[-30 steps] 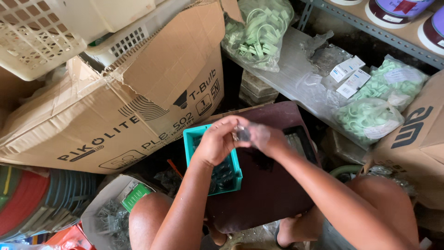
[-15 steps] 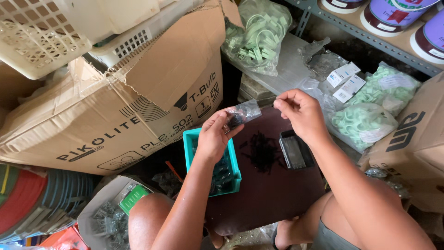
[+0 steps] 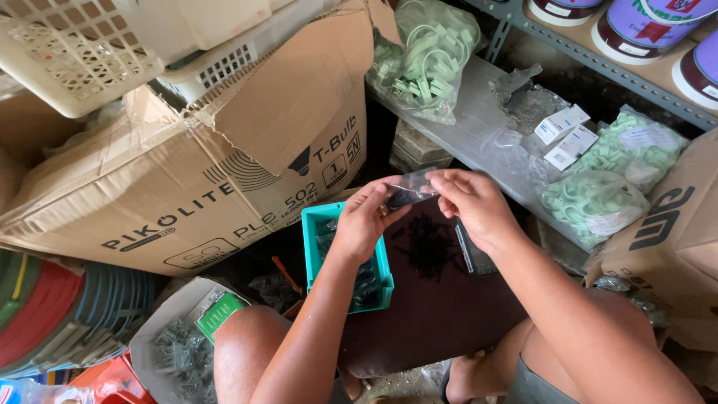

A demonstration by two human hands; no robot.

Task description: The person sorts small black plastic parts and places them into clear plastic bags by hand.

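Above the teal tray [image 3: 313,247], left hand [image 3: 363,222] and right hand [image 3: 473,206] pinch a small clear bag [image 3: 410,191]; its dark contents are indistinct.

Tray [image 3: 314,224] on board [image 3: 434,322], screw pile [image 3: 430,247] right, box [image 3: 224,172] behind.

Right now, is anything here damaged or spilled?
Yes. The big cardboard box is torn along its top edge and sags. A loose pile of small black parts lies scattered on the dark board beside the teal tray.
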